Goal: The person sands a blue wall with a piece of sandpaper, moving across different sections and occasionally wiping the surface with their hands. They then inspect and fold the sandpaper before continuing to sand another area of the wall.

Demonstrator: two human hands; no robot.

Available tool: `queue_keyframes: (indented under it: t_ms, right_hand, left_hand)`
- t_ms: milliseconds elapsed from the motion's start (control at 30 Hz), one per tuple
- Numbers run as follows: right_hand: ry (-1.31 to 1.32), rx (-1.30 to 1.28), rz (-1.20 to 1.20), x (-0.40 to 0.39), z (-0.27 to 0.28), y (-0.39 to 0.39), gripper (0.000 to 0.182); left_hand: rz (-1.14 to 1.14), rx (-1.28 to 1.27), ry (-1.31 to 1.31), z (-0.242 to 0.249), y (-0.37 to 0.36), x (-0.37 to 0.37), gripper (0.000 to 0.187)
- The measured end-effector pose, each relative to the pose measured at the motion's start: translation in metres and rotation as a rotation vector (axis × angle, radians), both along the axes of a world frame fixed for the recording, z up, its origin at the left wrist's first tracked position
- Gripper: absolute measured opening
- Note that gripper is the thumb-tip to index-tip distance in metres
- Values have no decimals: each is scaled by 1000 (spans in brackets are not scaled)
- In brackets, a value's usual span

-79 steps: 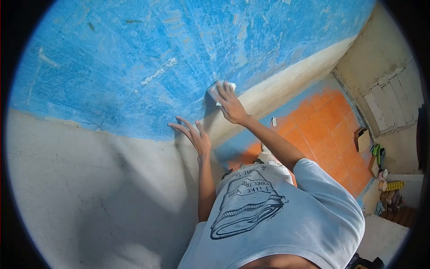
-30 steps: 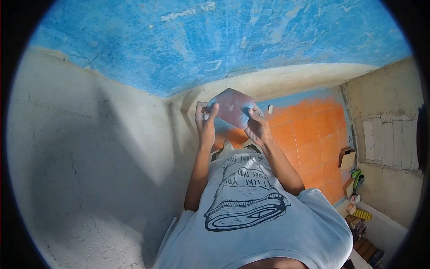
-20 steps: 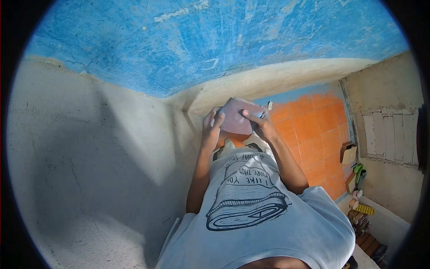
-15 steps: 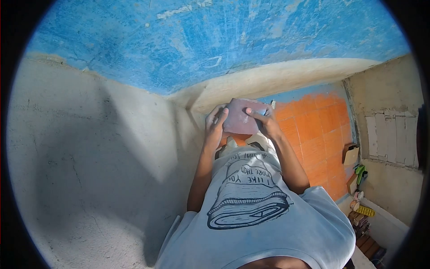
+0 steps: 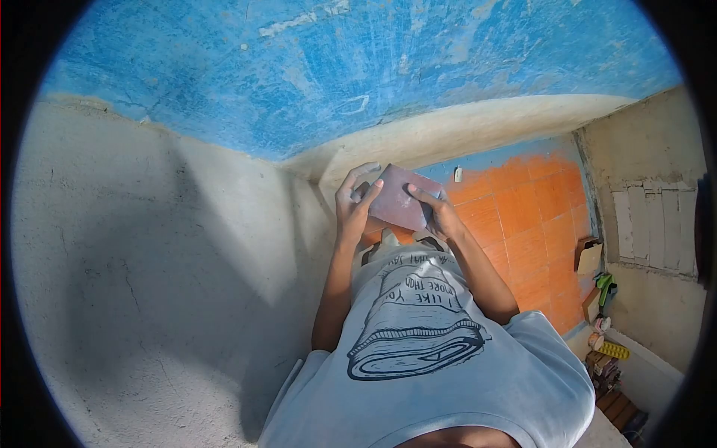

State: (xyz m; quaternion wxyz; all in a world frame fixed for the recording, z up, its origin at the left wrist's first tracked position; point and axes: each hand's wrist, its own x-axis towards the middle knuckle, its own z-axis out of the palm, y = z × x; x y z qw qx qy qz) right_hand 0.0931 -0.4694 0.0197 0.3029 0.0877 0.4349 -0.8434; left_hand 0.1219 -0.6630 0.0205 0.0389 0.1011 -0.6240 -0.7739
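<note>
A reddish-brown square of sandpaper (image 5: pixel 397 205) with pale dusty smudges is held up in front of my waist. My left hand (image 5: pixel 354 203) pinches its left edge, thumb on the front face, while the index finger arches above and away from it. On the other side, my right hand (image 5: pixel 441 212) grips the right edge with the thumb pressed on the front. The right fingers behind the sheet are mostly hidden.
A worn blue wall (image 5: pixel 358 75) rises ahead, and a rough grey wall (image 5: pixel 172 284) stands close on my left. Orange floor tiles (image 5: pixel 515 216) lie to the right. A cardboard box (image 5: pixel 589 256), a green-handled item (image 5: pixel 605 287) and clutter line the right wall.
The sandpaper has turned slightly clockwise. My left fingers have lifted and spread somewhat from its edge, and my right hand has shifted a little lower.
</note>
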Motion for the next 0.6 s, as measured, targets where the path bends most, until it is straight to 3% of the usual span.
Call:
queue_keyframes:
  t_ms: [167,267,367,467,600]
  right_hand:
    - [67,129,-42,-2,-1,-1,45]
    - [163,192,49,-6,-12,6,39]
    - [80,130,85,-10,-11,9,50]
    - [90,121,76,-6,1,7,48]
    - [67,-95,14,-2,21,-5,45]
  left_hand:
    - [-47,10,-35,-7,-4,-4,43]
    - [-30,13,-40,-8,0,-2,41]
    - [-14,-45,-23,-11,1,-2,40]
    - [34,-100,21,-10,6,-3,39]
    - [44,-203,-24,-2,7,-4,38]
